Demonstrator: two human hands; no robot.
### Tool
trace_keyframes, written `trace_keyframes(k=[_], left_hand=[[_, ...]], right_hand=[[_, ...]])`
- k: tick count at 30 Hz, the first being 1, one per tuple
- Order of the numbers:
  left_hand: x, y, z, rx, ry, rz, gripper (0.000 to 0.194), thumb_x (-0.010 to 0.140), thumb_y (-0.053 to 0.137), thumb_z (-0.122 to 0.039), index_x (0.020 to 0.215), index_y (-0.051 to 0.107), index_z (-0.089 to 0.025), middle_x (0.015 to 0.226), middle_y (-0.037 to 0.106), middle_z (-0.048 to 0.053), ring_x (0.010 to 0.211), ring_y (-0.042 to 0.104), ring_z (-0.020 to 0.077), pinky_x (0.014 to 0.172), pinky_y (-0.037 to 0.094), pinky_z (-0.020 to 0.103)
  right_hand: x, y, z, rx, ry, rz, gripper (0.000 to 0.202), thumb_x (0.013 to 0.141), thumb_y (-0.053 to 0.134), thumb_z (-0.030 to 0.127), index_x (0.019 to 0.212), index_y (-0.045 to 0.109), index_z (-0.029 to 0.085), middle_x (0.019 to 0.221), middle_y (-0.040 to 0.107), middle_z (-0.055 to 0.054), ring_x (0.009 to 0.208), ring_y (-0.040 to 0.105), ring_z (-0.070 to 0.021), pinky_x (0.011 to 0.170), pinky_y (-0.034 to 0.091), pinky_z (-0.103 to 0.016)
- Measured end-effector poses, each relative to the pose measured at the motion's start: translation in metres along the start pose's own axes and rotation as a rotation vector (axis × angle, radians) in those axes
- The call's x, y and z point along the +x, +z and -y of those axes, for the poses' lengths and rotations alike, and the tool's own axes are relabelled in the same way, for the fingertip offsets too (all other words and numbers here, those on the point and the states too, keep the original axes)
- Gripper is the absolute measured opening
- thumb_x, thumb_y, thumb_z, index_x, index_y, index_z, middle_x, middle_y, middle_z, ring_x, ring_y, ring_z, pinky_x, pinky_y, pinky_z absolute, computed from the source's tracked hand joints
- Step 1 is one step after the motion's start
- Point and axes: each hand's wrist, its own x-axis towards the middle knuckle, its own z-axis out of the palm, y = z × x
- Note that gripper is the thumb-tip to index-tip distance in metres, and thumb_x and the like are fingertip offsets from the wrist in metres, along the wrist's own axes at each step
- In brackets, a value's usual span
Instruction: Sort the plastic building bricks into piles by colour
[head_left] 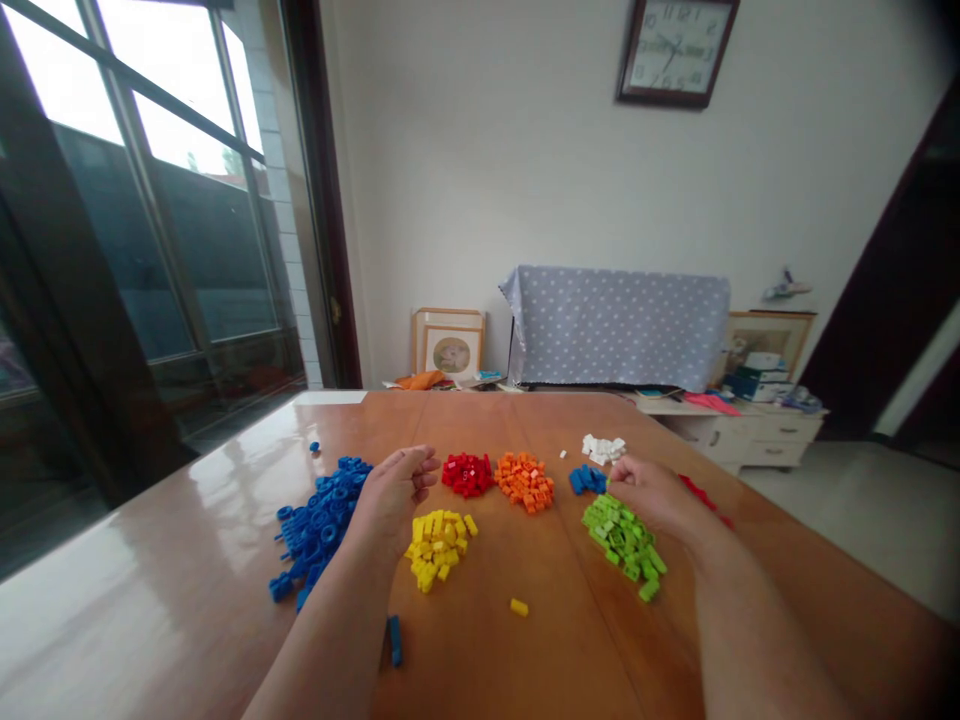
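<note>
My left hand (397, 488) is held over the table between a large pile of blue pieces (321, 525) and a pile of red bricks (466, 475). Its fingers are curled in, and anything inside them is hidden. Just below that hand lies a pile of yellow bricks (439, 545). My right hand (651, 490) is closed, fingertips pinched together at the right edge of a small group of blue bricks (588, 480). What it pinches is too small to make out. Light green bricks (624, 540) are heaped right below it, and white pieces (603, 448) lie behind it.
Orange bricks (525, 482) form a pile mid-table. Stray pieces include a yellow brick (519, 607), a dark blue bar (395, 641) and a round blue piece (315, 447). Red pieces (705, 498) lie right of my right hand. A low white cabinet (772, 437) stands beyond the wooden table (465, 660).
</note>
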Motion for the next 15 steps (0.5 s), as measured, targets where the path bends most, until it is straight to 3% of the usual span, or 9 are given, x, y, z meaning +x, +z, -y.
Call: trace_keyframes(k=[8, 15], left_hand=[[0.002, -0.002, 0.002, 0.034, 0.013, -0.001, 0.04, 0.066, 0.078, -0.041, 0.093, 0.069, -0.013, 0.081, 0.069, 0.006, 0.061, 0.059, 0.0099, 0.056, 0.039, 0.021], [0.005, -0.006, 0.005, 0.039, 0.026, 0.001, 0.039, 0.067, 0.076, -0.041, 0.093, 0.069, -0.013, 0.08, 0.069, 0.005, 0.061, 0.058, 0.0096, 0.056, 0.038, 0.02]], right_hand=[[0.005, 0.008, -0.017, 0.009, 0.03, 0.096, 0.006, 0.073, 0.057, 0.024, 0.073, 0.06, 0.018, 0.054, 0.054, 0.004, 0.053, 0.048, -0.0117, 0.049, 0.026, -0.022], [-0.002, 0.002, -0.006, 0.122, 0.066, 0.144, 0.021, 0.084, 0.046, 0.036, 0.082, 0.057, 0.018, 0.06, 0.056, 0.003, 0.049, 0.046, -0.0103, 0.048, 0.029, -0.021]])
